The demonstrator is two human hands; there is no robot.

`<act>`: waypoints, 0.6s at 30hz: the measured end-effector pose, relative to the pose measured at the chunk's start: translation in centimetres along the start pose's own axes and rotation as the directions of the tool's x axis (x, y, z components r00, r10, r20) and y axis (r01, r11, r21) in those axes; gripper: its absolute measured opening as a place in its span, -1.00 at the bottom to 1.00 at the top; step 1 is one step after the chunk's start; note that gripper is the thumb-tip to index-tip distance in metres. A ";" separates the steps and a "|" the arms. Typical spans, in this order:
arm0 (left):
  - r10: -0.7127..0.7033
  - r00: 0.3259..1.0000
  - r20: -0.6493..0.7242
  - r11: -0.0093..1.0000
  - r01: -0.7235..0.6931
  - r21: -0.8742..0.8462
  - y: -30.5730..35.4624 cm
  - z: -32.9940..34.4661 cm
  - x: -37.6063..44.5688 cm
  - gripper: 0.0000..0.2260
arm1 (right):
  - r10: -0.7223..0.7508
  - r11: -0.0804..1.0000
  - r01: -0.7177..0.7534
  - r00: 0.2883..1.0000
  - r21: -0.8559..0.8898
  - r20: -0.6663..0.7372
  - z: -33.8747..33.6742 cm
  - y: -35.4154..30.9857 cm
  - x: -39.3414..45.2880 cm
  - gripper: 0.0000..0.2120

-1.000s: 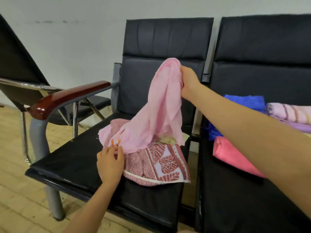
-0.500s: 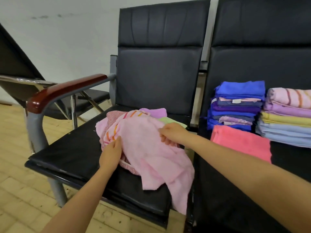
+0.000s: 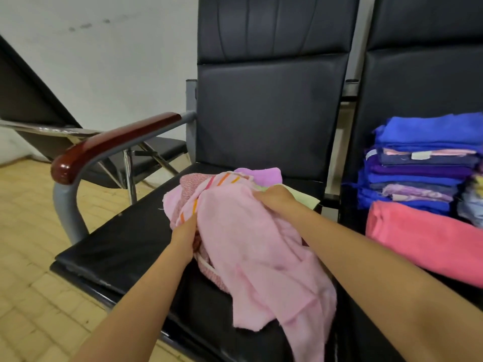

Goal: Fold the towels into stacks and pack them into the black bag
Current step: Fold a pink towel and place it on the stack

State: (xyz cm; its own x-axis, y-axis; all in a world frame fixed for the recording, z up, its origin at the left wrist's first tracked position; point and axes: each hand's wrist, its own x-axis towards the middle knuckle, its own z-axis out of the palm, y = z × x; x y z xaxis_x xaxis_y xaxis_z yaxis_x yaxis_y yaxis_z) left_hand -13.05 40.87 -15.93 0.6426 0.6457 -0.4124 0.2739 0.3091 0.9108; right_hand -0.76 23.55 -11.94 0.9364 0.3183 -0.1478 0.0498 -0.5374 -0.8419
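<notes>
While gripped: pink towel [image 3: 251,246], both hands [image 3: 274,198].

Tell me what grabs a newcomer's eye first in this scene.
First, the rumpled pale pink towel draped over a heap of unfolded towels on the black padded chair seat, its end spilling over the seat's front edge, with the left hand and right hand both on it. Next, the stack of folded blue and purple towels on the neighbouring seat, a folded coral-pink towel lying in front of it.

Two bare forearms, no sleeves, left grip [image 3: 186,228], right grip [image 3: 274,198]
</notes>
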 end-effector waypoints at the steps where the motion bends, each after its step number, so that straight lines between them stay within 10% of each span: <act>1: -0.035 0.999 0.037 0.999 0.035 0.006 0.2 0.1 0.5 -0.22 | -0.005 0.991 0.007 1.000 -0.132 0.013 -0.3 0.5 -0.3 -0.63; 3: -0.075 0.991 0.111 0.996 0.079 -0.034 1.1 0.5 -0.1 -0.28 | -0.053 0.977 0.046 0.998 -0.210 -0.028 -0.9 0.6 -0.8 -0.63; 6: -0.090 0.992 0.086 0.977 0.105 -0.186 2.7 0.2 -1.2 -0.59 | -0.158 0.969 0.170 0.984 0.179 -0.079 -1.7 -0.8 -2.5 -0.81; 13: 0.223 0.975 0.023 0.847 -0.182 -0.500 8.1 -1.5 -8.5 -0.84 | -0.268 0.801 0.356 0.932 0.481 -0.243 -6.5 -4.8 -7.9 -0.85; 18: 0.233 0.972 0.023 0.926 -0.215 -0.311 7.1 -0.6 -11.7 -0.55 | -0.278 0.823 0.345 0.938 0.451 -0.209 -6.4 -1.8 -12.4 -0.84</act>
State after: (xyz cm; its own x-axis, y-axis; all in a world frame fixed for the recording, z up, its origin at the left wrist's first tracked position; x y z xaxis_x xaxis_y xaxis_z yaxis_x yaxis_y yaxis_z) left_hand -19.07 35.97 -4.62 0.7049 0.6840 -0.1879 -0.1074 0.3648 0.9249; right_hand -10.25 15.58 -5.27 0.9366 0.2850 0.2039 0.2071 0.0191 -0.9781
